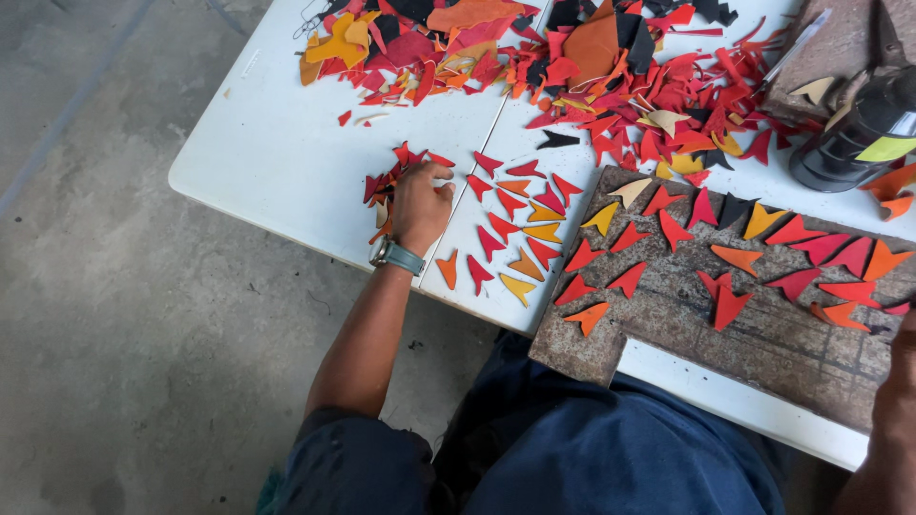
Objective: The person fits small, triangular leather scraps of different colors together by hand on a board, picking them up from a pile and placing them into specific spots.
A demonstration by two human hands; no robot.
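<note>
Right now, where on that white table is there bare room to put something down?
The white table is bare at its near-left corner, between the scrap heap and the left hand. A narrow bare strip runs along the near edge below the brown board. The far side and the board are crowded.

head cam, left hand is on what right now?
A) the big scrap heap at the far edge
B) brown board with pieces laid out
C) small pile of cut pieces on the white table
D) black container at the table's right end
C: the left hand rests on the small pile of cut pieces on the white table, left of the brown board.
</note>
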